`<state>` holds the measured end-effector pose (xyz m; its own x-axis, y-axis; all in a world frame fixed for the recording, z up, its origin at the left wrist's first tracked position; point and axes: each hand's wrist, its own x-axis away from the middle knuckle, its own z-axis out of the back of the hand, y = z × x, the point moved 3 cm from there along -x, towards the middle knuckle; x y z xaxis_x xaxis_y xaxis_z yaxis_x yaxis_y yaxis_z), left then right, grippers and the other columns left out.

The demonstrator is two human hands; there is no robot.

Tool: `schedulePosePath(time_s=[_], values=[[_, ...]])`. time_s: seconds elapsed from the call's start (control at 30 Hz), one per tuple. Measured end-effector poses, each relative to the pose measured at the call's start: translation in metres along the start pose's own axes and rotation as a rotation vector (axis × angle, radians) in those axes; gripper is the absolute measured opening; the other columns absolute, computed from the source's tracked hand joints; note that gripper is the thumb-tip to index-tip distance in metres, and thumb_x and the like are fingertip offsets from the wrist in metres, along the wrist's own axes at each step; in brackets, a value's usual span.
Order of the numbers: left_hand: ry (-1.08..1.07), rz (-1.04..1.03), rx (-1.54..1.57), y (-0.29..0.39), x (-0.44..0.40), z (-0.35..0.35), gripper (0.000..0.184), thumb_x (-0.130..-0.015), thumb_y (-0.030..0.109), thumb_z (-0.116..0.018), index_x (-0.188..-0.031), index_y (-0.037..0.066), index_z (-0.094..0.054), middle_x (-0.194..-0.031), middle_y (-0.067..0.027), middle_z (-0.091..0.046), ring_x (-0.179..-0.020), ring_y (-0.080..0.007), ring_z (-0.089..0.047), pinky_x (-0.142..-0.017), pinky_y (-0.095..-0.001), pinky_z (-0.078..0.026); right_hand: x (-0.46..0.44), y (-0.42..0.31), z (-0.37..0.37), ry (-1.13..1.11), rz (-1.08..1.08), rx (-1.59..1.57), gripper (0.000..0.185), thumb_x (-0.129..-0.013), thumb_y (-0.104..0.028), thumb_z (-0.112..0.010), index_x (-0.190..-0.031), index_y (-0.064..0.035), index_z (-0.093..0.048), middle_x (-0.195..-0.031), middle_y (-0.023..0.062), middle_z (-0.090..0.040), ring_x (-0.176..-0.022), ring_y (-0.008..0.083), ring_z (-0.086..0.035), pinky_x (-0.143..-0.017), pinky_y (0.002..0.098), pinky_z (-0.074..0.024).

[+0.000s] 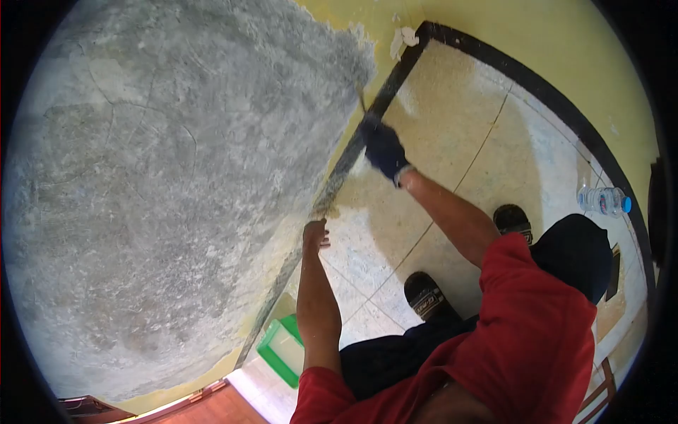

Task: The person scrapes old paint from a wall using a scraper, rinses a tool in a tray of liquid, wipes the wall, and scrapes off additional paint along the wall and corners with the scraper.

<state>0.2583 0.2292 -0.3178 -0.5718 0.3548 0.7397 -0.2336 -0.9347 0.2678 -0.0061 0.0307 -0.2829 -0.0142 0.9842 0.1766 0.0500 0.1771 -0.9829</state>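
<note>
Reaching up from six o'clock out of a red shirt [530,318] with the left forearm nearly upright, to a bare left hand [316,235] just off centre toward seven, with fingers part curled near the wall's foot. Cannot tell that hand's hold. Stretching from four o'clock toward one with the right arm, to a dark-gloved right hand [383,150], closed in a fist around a thin tool [363,99] at twelve, close to the edge of a grey patch [176,184] spreading from eight to eleven.

In count, near to far: two dark slippers [424,295], at four and three; one green tray [272,346] at seven; one clear bottle [600,201] with a blue cap at three, beside black skirting [565,116]; one pale flake [407,37] at one, near the skirting's corner.

Partly hidden: the slippers' heels, the tray's edge behind the left arm, the tool's handle inside the fist. Blurred at the tool's tip; cannot tell touching from apart. Hard to make out: dark cloth [573,258] past three. Cut off all round by a black rim.
</note>
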Motion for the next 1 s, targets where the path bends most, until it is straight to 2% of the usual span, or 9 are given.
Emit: schedulePosePath(time_s=[0.17, 0.3, 0.37, 0.47, 0.63, 0.77, 0.83, 0.9, 1.0], values=[[-0.021, 0.023, -0.029, -0.004, 0.012, 0.001, 0.046, -0.088, 0.043, -0.052, -0.119, 0.009, -0.049, -0.091, -0.0084, -0.058, -0.069, -0.0203, -0.052, -0.062, -0.0422, -0.054, 0.012, -0.002, -0.020, 0.049, 0.059, -0.117, 0.035, -0.090, -0.033, -0.051, -0.108, -0.0045, -0.060, -0.091, 0.0247, -0.063, -0.091, 0.0389, -0.059, -0.076, 0.0419, -0.0458], [0.013, 0.016, -0.016, -0.014, 0.013, 0.007, 0.048, -0.088, 0.042, -0.052, -0.122, 0.009, -0.048, -0.092, -0.0082, -0.058, -0.069, -0.0200, -0.052, -0.061, -0.0413, -0.054, -0.012, -0.012, 0.008, -0.102, -0.128, -0.330, 0.036, -0.091, -0.030, -0.049, -0.117, -0.0057, -0.057, -0.082, 0.0163, -0.065, -0.073, 0.0231, -0.063, -0.067, 0.0329, -0.0477], [0.035, -0.026, -0.009, -0.015, 0.013, 0.008, 0.044, -0.088, 0.039, -0.052, -0.118, 0.007, -0.052, -0.089, -0.0098, -0.059, -0.066, -0.0227, -0.055, -0.059, -0.0421, -0.054, -0.002, -0.014, 0.009, -0.174, -0.214, -0.437, 0.032, -0.091, -0.029, -0.049, -0.109, -0.0047, -0.059, -0.073, 0.0103, -0.061, -0.063, 0.0153, -0.058, -0.062, 0.0311, -0.0467], [0.037, 0.014, -0.018, -0.007, 0.015, 0.013, 0.042, -0.088, 0.038, -0.052, -0.114, 0.006, -0.054, -0.086, -0.0085, -0.058, -0.064, -0.0208, -0.054, -0.057, -0.0408, -0.054, 0.007, -0.009, -0.005, -0.009, 0.048, -0.144, 0.028, -0.090, -0.031, -0.053, -0.093, -0.0040, -0.058, -0.063, 0.0039, -0.052, -0.055, 0.0105, -0.048, -0.053, 0.0299, -0.0413], [0.045, -0.050, -0.030, 0.002, 0.027, 0.007, 0.040, -0.089, 0.039, -0.050, -0.111, 0.005, -0.054, -0.080, -0.0074, -0.057, -0.061, -0.0196, -0.052, -0.057, -0.0408, -0.053, 0.002, -0.003, 0.003, -0.165, -0.231, -0.229, 0.040, -0.090, -0.032, -0.052, -0.118, -0.0046, -0.057, -0.091, 0.0209, -0.065, -0.085, 0.0284, -0.064, -0.074, 0.0376, -0.0481], [0.044, -0.013, -0.011, -0.004, 0.025, 0.010, 0.045, -0.088, 0.040, -0.051, -0.117, 0.005, -0.053, -0.085, -0.0087, -0.058, -0.063, -0.0211, -0.054, -0.058, -0.0419, -0.054, -0.008, -0.016, 0.013, 0.042, 0.246, -0.080, 0.037, -0.091, -0.032, -0.050, -0.113, -0.0046, -0.058, -0.095, 0.0206, -0.065, -0.094, 0.0334, -0.062, -0.077, 0.0393, -0.0472], [0.037, -0.061, -0.021, -0.007, 0.028, 0.007, 0.041, -0.089, 0.037, -0.051, -0.116, 0.006, -0.054, -0.083, -0.0083, -0.057, -0.062, -0.0209, -0.053, -0.057, -0.0413, -0.053, 0.000, -0.020, 0.016, -0.194, -0.415, -0.364, 0.037, -0.091, -0.033, -0.050, -0.115, -0.0056, -0.058, -0.100, 0.0226, -0.063, -0.102, 0.0347, -0.059, -0.081, 0.0394, -0.0456], [0.046, -0.052, -0.016, -0.010, 0.023, 0.011, 0.041, -0.089, 0.037, -0.051, -0.116, 0.006, -0.054, -0.084, -0.0087, -0.057, -0.064, -0.0212, -0.054, -0.057, -0.0411, -0.053, -0.009, 0.022, -0.011, 0.051, 0.225, -0.130, 0.027, -0.092, -0.031, -0.048, -0.098, -0.0081, -0.062, -0.076, 0.0124, -0.065, -0.071, 0.0274, -0.064, -0.059, 0.0362, -0.0471], [0.041, -0.019, 0.000, -0.005, 0.034, 0.014, 0.047, -0.088, 0.042, -0.051, -0.121, 0.008, -0.051, -0.094, -0.0094, -0.059, -0.072, -0.0225, -0.055, -0.065, -0.0434, -0.055, -0.019, 0.005, 0.013, -0.138, -0.129, -0.189, 0.027, -0.091, -0.033, -0.050, -0.097, -0.0101, -0.062, -0.068, 0.0071, -0.060, -0.058, 0.0182, -0.057, -0.055, 0.0327, -0.0452]])
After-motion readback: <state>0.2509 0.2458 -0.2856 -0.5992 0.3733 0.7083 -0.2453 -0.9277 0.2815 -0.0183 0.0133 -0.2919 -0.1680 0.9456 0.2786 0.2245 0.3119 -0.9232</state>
